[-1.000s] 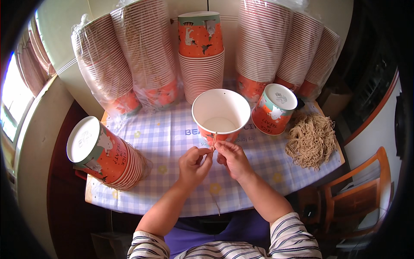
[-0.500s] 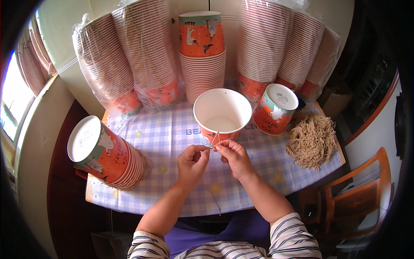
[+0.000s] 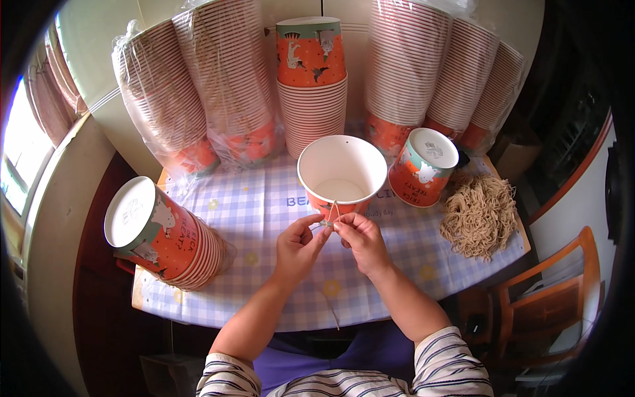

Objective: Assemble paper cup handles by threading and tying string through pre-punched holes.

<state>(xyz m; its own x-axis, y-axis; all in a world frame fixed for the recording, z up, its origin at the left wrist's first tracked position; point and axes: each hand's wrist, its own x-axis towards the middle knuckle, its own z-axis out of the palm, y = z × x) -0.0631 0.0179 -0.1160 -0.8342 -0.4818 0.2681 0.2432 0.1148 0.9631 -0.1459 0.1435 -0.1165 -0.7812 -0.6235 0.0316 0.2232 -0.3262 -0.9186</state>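
- Tall stacks of paper cups in clear plastic bags [image 3: 198,92] are leaning against the wall at the back.
- An open stack of orange cups [image 3: 312,86] is standing between them.
- A stack of cups [image 3: 165,235] is lying on its side on the checked tablecloth [image 3: 264,218].
- A pile of tan string [image 3: 479,215] is sitting near a wooden chair [image 3: 549,298].

Both hands, left hand [image 3: 299,245] and right hand [image 3: 360,239], pinch a thin string [image 3: 333,213] at the open cup [image 3: 342,175]'s six o'clock rim, over the checked bench [image 3: 264,205].
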